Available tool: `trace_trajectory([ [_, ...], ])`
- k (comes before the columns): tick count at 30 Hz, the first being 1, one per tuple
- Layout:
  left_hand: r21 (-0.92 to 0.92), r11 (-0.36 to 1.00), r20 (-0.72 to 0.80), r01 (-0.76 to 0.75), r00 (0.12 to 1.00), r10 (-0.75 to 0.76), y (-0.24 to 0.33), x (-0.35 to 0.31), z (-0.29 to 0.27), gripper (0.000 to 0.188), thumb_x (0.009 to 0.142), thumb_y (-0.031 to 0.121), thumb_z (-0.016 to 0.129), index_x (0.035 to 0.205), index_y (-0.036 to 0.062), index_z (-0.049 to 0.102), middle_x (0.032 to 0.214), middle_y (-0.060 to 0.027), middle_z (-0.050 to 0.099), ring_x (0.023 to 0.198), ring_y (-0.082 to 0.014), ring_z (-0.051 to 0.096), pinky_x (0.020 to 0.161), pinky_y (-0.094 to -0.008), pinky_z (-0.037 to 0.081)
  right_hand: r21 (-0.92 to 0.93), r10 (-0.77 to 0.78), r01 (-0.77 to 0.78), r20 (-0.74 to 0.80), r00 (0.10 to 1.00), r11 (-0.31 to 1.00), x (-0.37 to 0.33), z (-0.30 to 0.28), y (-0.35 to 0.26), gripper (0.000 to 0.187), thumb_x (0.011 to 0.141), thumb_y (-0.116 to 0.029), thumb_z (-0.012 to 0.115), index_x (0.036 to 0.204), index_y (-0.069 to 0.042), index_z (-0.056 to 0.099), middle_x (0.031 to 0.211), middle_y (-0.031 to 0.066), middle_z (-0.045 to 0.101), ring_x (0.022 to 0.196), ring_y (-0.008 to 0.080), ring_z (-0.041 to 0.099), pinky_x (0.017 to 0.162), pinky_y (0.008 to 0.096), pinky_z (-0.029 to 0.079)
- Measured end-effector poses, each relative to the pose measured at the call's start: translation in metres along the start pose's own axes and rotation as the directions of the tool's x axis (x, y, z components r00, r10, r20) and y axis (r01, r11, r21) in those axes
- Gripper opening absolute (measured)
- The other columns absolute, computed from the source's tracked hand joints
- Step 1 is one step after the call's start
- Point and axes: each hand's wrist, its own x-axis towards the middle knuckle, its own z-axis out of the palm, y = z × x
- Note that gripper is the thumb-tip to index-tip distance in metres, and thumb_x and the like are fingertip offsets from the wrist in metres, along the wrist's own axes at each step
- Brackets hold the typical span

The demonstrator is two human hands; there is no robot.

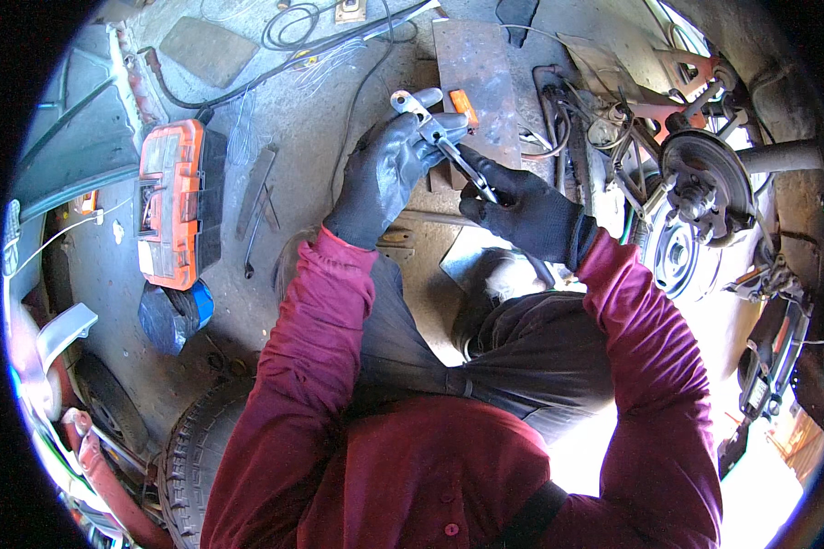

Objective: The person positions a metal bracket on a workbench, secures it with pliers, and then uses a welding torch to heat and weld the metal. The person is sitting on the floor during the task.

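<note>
Both my hands wear dark work gloves and are raised over my lap. My left hand (380, 169) is closed around a silver metal bracket (419, 113) with a round hole at its far end. A slim shiny metal rod (465, 166) slants from the bracket down to my right hand (533, 212), whose thumb and fingers pinch its near end. The rod meets the bracket near my left fingertips; whether the two are joined I cannot tell. Just beyond the fingers, an orange object (464, 107) lies on a flat metal plate (485, 69).
An orange-and-black toolbox (172, 206) stands at left, with a blue-and-black roll (176, 316) by it. Dark bars (259, 192) and a black cable (247, 89) lie on the floor. At right are a brake disc hub (700, 188) and suspension parts. A tire (197, 457) is at lower left.
</note>
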Motion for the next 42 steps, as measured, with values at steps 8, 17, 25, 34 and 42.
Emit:
trace_trajectory([
  [8,-0.012,1.000,-0.077,-0.007,0.997,0.006,-0.010,0.002,0.000,0.062,0.108,0.035,0.054,0.154,-0.0045,0.038,0.144,-0.0253,0.057,0.136,-0.0352,0.056,0.119,-0.0489,0.041,-0.082,-0.064,0.053,-0.136,0.989,0.995,0.012,0.010,0.009,0.064,0.106,-0.045,0.056,0.160,-0.017,0.038,0.126,0.0319,0.066,0.119,0.0467,0.064,0.101,0.0495,0.051],
  [17,-0.010,1.000,-0.040,0.030,0.999,-0.030,-0.014,0.007,0.002,0.060,0.108,0.035,0.054,0.153,-0.0038,0.040,0.146,-0.0271,0.055,0.139,-0.0363,0.054,0.120,-0.0489,0.040,-0.169,-0.004,-0.036,-0.227,0.974,0.985,0.011,0.013,0.015,0.055,0.101,-0.040,0.065,0.147,-0.010,0.054,0.126,0.0291,0.067,0.119,0.0473,0.063,0.102,0.0502,0.051],
  [25,0.054,0.996,-0.248,-0.073,0.965,0.084,-0.053,-0.007,0.011,0.054,0.110,0.039,0.052,0.154,0.0090,0.045,0.145,-0.0149,0.060,0.135,-0.0310,0.057,0.116,-0.0440,0.041,0.308,0.326,-0.268,-0.156,0.932,0.913,0.019,0.005,0.017,0.037,0.102,-0.035,0.068,0.126,-0.007,0.065,0.093,0.0151,0.071,0.069,0.0206,0.067,0.067,0.0395,0.058],
  [34,0.418,0.900,-0.220,0.122,0.975,-0.030,-0.073,-0.065,0.079,0.026,0.108,0.029,0.061,0.113,0.0034,0.065,0.087,0.0034,0.060,0.075,-0.0060,0.052,0.067,-0.0261,0.046,0.844,0.182,0.201,-0.327,0.927,0.497,0.028,-0.038,0.015,0.039,0.107,-0.029,0.061,0.135,-0.002,0.058,0.107,0.0137,0.068,0.087,0.0274,0.072,0.077,0.0498,0.066],
  [42,0.598,0.788,-0.348,0.145,0.933,0.093,-0.063,-0.057,0.091,0.025,0.110,0.025,0.058,0.106,0.0015,0.065,0.091,-0.0019,0.066,0.084,-0.0100,0.064,0.080,-0.0294,0.053,0.862,0.131,0.352,-0.422,0.897,0.365,0.033,-0.042,0.016,0.036,0.108,-0.031,0.058,0.132,-0.003,0.057,0.105,0.0134,0.067,0.087,0.0299,0.072,0.079,0.0523,0.066],
])
